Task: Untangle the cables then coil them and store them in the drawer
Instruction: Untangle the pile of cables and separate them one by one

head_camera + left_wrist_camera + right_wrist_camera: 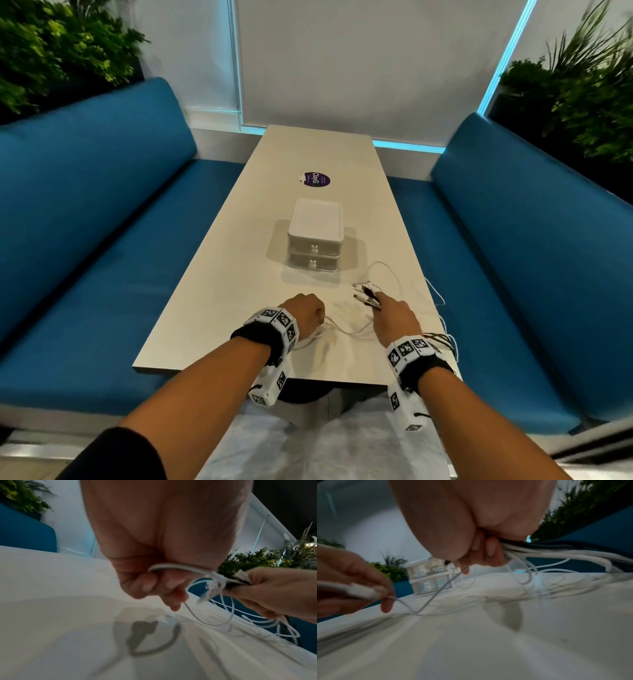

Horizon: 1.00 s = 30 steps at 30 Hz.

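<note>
Cables [368,296] bunched in the right hand [394,317] near the drawer unit [315,236], one white cable [337,330] pinched by the left hand [303,315], could knot tighter if tugged apart.

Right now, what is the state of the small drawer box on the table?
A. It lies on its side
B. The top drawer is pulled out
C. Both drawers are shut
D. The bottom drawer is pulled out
C: in the head view both fronts of the drawer box sit flush, one above the other, and it stands upright on the table beyond the left hand and right hand, which hold the cables.
</note>
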Tool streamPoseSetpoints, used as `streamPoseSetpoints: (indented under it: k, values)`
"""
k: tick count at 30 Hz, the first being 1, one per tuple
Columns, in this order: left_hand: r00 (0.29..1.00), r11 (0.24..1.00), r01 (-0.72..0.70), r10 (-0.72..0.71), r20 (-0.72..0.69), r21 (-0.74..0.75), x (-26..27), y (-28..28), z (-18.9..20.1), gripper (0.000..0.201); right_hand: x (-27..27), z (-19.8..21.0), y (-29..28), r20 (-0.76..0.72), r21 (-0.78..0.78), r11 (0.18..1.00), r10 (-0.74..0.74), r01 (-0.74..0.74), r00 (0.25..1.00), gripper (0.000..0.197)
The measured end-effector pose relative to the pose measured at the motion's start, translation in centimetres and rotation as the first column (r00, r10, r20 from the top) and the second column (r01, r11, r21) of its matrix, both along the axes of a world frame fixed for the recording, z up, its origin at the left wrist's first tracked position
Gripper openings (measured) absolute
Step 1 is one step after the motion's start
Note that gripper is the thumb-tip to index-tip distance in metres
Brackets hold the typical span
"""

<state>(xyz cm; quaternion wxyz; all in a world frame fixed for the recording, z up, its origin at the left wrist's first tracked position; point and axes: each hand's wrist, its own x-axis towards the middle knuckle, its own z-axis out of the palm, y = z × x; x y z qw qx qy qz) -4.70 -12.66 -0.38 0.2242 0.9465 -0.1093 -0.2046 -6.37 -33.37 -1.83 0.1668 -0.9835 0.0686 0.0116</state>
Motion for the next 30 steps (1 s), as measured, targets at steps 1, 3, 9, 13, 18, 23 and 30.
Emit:
streamPoseSetpoints:
  k: [1,3,9,13,18,23,30]
  values:
    - [1.000,1.000,-0.002,0.002,0.029,0.014,0.0,-0.2,-0.1,0.027,-0.2,0.2,0.8,0.037,0.044,0.998,0.051,-0.053,0.998,0.032]
    - [0.997,1.000,-0.006,0.006,0.071,-0.004,0.0,-1.0,-0.1,0.025,-0.6,0.4,2.4,0.081,0.143,0.971,0.181,-0.191,0.980,0.031]
    - [0.996,0.951,-0.037,0.058,0.061,-0.306,-0.1,-1.4,0.0,0.023,-0.6,0.2,3.4,0.032,0.349,0.906,0.244,-0.240,0.969,0.020]
    - [0.994,0.896,-0.110,0.109,-0.029,-0.431,-0.8,-0.8,0.1,0.021,-0.1,0.1,3.1,-0.009,0.244,0.944,0.230,-0.221,0.973,0.023]
    - [0.992,0.950,-0.116,0.123,0.004,-0.289,0.1,2.0,0.7,0.026,0.5,-0.1,-0.6,-0.092,0.008,1.000,-0.017,0.018,0.996,0.029]
    - [0.988,0.988,-0.130,0.136,0.073,-0.078,0.4,3.5,0.0,0.022,0.5,-0.3,-2.3,-0.076,-0.032,0.997,-0.076,0.074,0.994,0.028]
    - [0.817,0.929,-0.045,0.246,0.521,-0.368,0.5,0.2,0.8,0.020,0.0,1.8,0.5,0.121,0.023,0.995,0.091,-0.095,0.988,0.031]
